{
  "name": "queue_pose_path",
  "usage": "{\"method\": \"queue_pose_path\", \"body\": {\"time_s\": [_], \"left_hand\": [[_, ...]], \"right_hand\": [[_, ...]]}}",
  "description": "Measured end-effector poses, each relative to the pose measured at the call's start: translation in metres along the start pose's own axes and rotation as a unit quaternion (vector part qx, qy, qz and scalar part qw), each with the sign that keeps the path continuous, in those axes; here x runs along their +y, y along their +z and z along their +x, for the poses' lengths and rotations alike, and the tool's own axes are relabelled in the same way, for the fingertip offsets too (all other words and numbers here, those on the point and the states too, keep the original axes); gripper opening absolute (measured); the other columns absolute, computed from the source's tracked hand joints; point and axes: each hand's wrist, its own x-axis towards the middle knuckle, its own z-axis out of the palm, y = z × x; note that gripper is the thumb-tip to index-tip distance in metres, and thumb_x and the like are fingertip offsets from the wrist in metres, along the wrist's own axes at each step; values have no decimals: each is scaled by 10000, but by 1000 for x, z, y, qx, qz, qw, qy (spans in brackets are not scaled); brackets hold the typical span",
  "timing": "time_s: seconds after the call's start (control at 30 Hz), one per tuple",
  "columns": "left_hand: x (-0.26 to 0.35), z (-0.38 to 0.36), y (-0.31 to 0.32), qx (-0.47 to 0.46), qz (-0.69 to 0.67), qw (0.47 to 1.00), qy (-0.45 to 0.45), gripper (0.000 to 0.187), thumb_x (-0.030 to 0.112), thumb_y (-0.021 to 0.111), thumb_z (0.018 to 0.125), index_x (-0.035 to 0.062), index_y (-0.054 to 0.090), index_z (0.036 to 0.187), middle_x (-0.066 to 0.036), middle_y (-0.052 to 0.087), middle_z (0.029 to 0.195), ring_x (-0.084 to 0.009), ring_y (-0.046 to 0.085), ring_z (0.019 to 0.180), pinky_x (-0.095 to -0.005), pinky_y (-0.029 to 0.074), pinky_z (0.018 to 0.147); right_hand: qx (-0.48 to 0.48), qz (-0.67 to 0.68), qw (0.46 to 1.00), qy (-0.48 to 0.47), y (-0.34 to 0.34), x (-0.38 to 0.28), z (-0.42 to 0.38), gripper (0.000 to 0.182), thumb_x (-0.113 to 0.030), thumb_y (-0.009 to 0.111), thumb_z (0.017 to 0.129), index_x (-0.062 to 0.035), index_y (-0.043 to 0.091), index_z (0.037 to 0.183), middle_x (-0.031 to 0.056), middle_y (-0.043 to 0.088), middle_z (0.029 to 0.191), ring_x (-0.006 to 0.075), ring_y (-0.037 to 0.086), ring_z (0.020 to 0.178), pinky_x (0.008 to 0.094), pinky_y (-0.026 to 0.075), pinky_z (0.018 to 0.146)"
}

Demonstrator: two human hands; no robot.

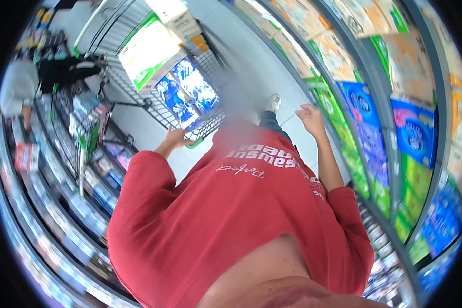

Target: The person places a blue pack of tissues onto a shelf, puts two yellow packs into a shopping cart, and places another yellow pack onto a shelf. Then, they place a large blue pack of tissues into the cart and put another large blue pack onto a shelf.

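Observation:
My left hand (175, 139) reaches out at the near end of a shopping cart (138, 100), palm down and fingers stretched, right beside the green piece on its edge. Inside the cart lie blue-and-white packs (187, 92), with a large white-and-green package (150, 54) behind them. My right hand (311, 119) is raised in the air on the other side, its fingers loosely bent and apart, with nothing in it. It is nearest to the shelf of green packs (329, 102).
Shelves on the right carry blue packs (415, 128) and beige packages (408, 64). On the left, a person (19, 84) stands near another cart (82, 154) holding goods, beside long shelves (51, 205). Grey floor (259, 56) runs between the first cart and the right shelves.

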Motion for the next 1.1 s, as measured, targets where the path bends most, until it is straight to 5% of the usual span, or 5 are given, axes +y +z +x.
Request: {"method": "queue_pose_path", "body": {"time_s": [0.2,0.33,0.63,0.73,1.1], "left_hand": [[7,-5,21,60,200,975,76,533,316,646,743,346,525,1261,-79,525,1224,-325,501,1129,-576,261,989],[0,-8,29,123,183,966,133,371,108,518,797,339,676,1040,-74,562,1129,-308,533,1065,-550,273,985],[32,0,26,180,174,955,160,388,94,517,757,290,677,1050,-86,594,1076,-286,566,1052,-597,321,920],[53,13,18,201,194,933,225,433,94,523,738,261,658,1114,-133,656,1025,-303,624,966,-429,484,830],[148,29,-5,239,156,930,232,324,238,538,811,253,650,1115,-118,656,1055,-302,619,1014,-420,488,856]], "right_hand": [[101,78,987,93,27,40,-76,404,-271,672,813,7,603,1098,188,682,930,263,667,864,332,512,775],[123,123,976,132,52,44,-133,400,-264,659,828,9,593,1112,189,680,937,270,657,873,331,503,780],[210,180,941,195,149,86,-291,427,-290,669,809,7,600,1108,194,670,915,283,649,879,349,500,772],[209,179,937,217,199,106,-345,416,-282,672,808,14,609,1093,191,673,894,258,646,832,335,497,743],[285,286,848,342,302,64,-426,449,-277,678,799,51,603,1096,161,680,853,195,648,755,305,490,693]]}}
